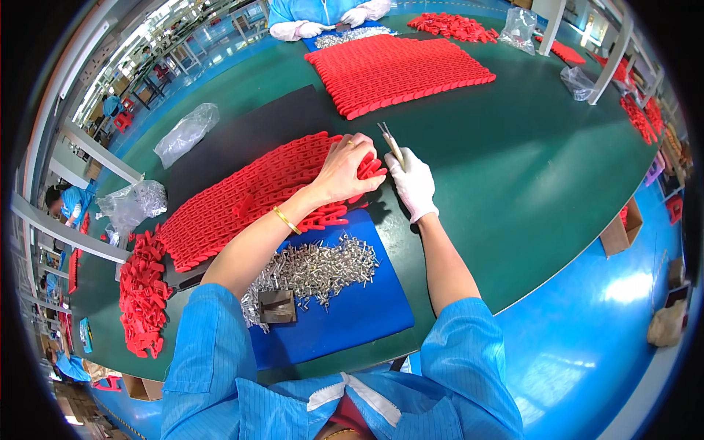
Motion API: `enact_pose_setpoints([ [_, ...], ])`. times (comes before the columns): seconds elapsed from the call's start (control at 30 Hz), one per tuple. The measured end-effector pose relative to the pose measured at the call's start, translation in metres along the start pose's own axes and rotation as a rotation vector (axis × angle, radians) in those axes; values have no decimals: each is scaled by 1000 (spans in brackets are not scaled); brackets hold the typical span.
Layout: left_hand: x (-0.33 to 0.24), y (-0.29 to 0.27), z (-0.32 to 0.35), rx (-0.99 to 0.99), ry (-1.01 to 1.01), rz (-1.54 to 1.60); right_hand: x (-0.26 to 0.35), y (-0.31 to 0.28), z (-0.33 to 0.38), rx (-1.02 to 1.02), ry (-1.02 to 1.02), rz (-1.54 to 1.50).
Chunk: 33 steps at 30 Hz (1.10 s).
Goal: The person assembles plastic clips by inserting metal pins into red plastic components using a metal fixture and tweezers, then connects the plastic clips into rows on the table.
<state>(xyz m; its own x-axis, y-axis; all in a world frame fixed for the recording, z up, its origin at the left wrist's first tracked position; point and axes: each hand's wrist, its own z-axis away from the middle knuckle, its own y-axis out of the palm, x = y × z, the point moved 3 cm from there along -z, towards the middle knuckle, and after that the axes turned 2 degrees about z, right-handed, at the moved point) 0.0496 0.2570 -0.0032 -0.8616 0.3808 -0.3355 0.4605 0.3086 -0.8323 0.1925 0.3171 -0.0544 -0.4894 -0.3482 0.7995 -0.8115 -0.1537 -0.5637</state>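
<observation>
My bare left hand is closed on red plastic links at the right end of a long woven-looking red mat. Just right of it, my right hand, in a white glove, grips a two-pronged tool with a pale handle. The tool's metal prongs point up and away from me. Several loose red pieces lie on the mat near my left wrist. Below my left forearm, a heap of small silvery metal pins covers part of a blue board. A small metal block sits at the heap's near left.
A green table carries a black sheet under the mat. Loose red pieces are piled at left, near clear plastic bags. Across the table lies another red mat, before a gloved co-worker. Metal posts stand at the edges.
</observation>
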Motion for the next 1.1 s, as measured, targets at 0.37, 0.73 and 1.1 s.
enact_pose_setpoints([
  [0.37,15,-47,-13,-171,-39,298,4,-3,1,25,38,-9],
  [0.73,52,-168,118,40,-262,46,4,-3,1,0,21,-11],
  [1.1,64,-172,178,181,-393,-109,0,2,-1,36,67,6],
])
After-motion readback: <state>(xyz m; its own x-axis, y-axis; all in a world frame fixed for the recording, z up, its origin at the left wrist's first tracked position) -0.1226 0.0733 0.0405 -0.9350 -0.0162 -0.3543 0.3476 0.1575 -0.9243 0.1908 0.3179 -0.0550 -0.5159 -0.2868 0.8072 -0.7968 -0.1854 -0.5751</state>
